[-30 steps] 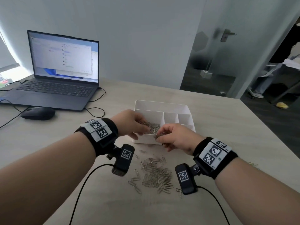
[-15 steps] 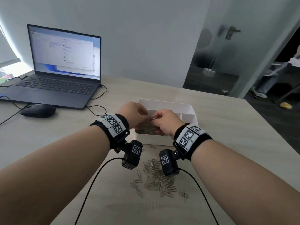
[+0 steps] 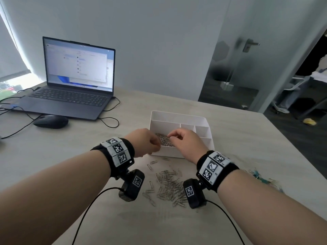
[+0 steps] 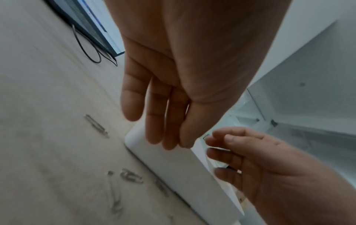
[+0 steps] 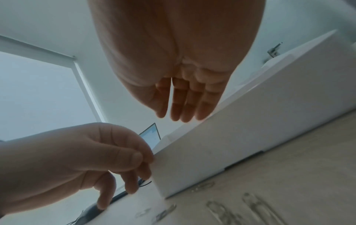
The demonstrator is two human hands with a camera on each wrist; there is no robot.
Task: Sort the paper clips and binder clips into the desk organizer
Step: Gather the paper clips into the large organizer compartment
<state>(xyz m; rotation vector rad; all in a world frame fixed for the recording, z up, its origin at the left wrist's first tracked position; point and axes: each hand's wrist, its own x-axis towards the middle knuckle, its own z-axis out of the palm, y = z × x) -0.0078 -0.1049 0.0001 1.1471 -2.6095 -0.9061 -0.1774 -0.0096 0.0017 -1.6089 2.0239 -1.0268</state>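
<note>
The white desk organizer (image 3: 177, 114) stands mid-table, and its front left compartment holds a heap of silver paper clips (image 3: 163, 138). Over that compartment's front edge hover my left hand (image 3: 146, 142) and my right hand (image 3: 184, 141). In the left wrist view the left hand (image 4: 169, 137) has its fingers stretched out and empty beside the organizer's wall (image 4: 173, 167). The right hand (image 5: 171, 115) likewise shows straight, empty fingers above the wall (image 5: 231, 137). A pile of loose paper clips (image 3: 169, 186) lies on the table before the organizer. Small blue-green clips (image 3: 261, 177) lie far right.
An open laptop (image 3: 76, 82) and a black mouse (image 3: 51, 121) with trailing cables occupy the back left. The table's right edge (image 3: 292, 144) runs close to the coloured clips. Behind it stands a glass door (image 3: 247, 68).
A second ago my right hand pinched paper clips at the organizer's front; it moved over the compartment and now holds nothing. Both hands have their fingers loosened.
</note>
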